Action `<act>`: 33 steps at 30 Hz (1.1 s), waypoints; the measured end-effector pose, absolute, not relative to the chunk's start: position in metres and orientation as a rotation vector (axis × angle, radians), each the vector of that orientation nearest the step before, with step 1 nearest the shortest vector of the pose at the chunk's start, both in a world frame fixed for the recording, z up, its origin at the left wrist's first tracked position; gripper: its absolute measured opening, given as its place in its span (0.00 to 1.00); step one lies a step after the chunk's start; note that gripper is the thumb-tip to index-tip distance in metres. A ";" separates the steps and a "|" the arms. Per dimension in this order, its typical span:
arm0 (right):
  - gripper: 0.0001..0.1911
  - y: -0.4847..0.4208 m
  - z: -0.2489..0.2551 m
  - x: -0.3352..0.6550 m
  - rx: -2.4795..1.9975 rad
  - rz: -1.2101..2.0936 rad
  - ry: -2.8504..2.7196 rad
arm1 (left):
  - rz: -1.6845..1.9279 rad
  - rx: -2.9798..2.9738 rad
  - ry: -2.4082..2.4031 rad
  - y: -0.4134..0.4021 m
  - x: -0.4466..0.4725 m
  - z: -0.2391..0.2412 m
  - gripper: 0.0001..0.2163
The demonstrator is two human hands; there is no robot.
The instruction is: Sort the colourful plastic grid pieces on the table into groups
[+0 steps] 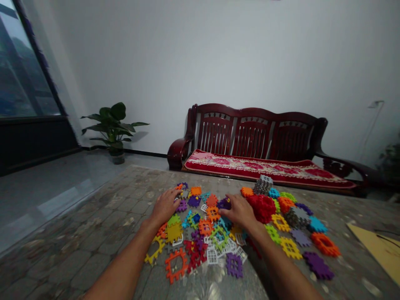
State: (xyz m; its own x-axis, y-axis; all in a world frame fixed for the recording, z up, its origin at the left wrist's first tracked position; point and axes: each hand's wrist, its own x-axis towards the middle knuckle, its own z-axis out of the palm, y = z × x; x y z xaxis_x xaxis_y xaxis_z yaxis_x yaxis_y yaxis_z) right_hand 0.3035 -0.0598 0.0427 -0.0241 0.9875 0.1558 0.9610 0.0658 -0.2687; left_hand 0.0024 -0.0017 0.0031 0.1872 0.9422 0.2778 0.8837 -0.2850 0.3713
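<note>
Left hand (165, 205) released flat on colourful interlocking plastic tiles (205, 227), right hand (240, 211) touching dark purple plastic tile (224, 204), grip unclear, grey patterned worktop (93, 233)

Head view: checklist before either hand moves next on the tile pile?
1. Left hand in view, flat and open on tiles at the pile's left edge: ok.
2. Right hand in view, on tiles beside the red cluster: ok.
3. Right hand gripping a tile: cannot tell, underside hidden.
4. Tiles between the hands separated: not ok, they overlap.
5. Grey stack upright at the pile's far side: ok.
</note>
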 end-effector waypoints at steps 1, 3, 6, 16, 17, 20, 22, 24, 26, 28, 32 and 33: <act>0.35 -0.063 0.044 0.303 -1.972 0.123 -2.047 | 0.693 2.321 1.798 -0.001 0.002 0.002 0.18; 0.31 -0.066 0.046 0.304 -1.978 0.160 -2.025 | 0.691 2.327 1.796 -0.001 0.002 0.001 0.18; 0.21 -0.064 0.045 0.311 -1.891 0.244 -2.000 | 0.695 2.327 1.791 0.000 0.001 0.001 0.18; 0.39 -0.052 0.024 0.319 -1.623 0.487 -2.242 | 0.689 2.314 1.785 -0.002 0.003 0.005 0.19; 0.38 -0.051 0.022 0.319 -1.625 0.500 -2.249 | 0.698 2.313 1.782 -0.002 0.003 0.004 0.19; 0.37 -0.049 0.020 0.319 -1.630 0.499 -2.248 | 0.715 2.320 1.776 -0.001 0.002 0.003 0.18; 0.36 -0.050 0.020 0.318 -1.611 0.464 -2.238 | 0.712 2.327 1.774 0.000 0.002 0.002 0.18; 0.35 -0.052 0.022 0.317 -1.573 0.420 -2.230 | 0.702 2.333 1.769 0.001 0.001 0.001 0.18; 0.33 -0.054 0.025 0.314 -1.566 0.362 -2.200 | 0.704 2.334 1.766 0.001 0.001 0.001 0.18; 0.30 -0.056 0.029 0.311 -1.609 0.299 -2.136 | 0.714 2.325 1.772 0.001 0.001 0.001 0.18; 0.26 -0.057 0.035 0.307 -1.661 0.253 -2.073 | 0.710 2.316 1.780 0.000 0.002 0.002 0.18; 0.25 -0.056 0.035 0.307 -1.662 0.249 -2.078 | 0.707 2.316 1.780 0.000 0.002 0.002 0.18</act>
